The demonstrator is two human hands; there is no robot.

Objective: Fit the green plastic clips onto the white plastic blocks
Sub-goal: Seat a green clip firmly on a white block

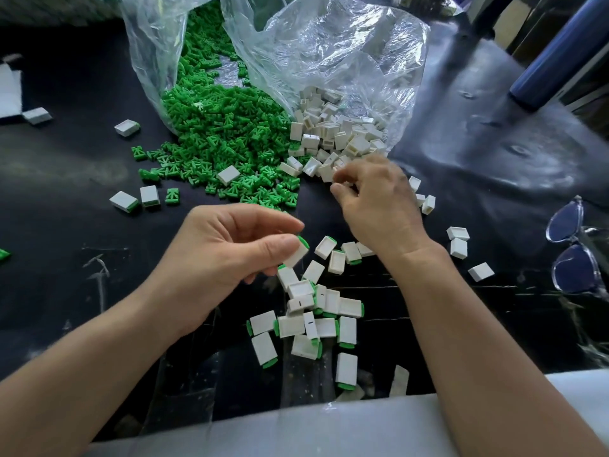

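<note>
**Left hand pinches a clipped block**

My left hand (227, 249) pinches a white block (295, 257), with a green clip (302, 241) on its end, between thumb and fingers (276, 246), well in front of the bag (346, 37). My right hand (379, 206) curls over the white blocks (333, 133) at the bag's mouth. It is blurred and I cannot tell its grip. Some blocks bear a short black dash (300, 302).

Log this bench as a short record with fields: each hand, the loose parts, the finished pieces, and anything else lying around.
Left: left hand holds a clipped block
Right: right hand at the white blocks; grip blurred
Clips: green clips spill from a clear bag
Finished: clipped pile between the forearms
Other: glasses on the black table, right side
</note>
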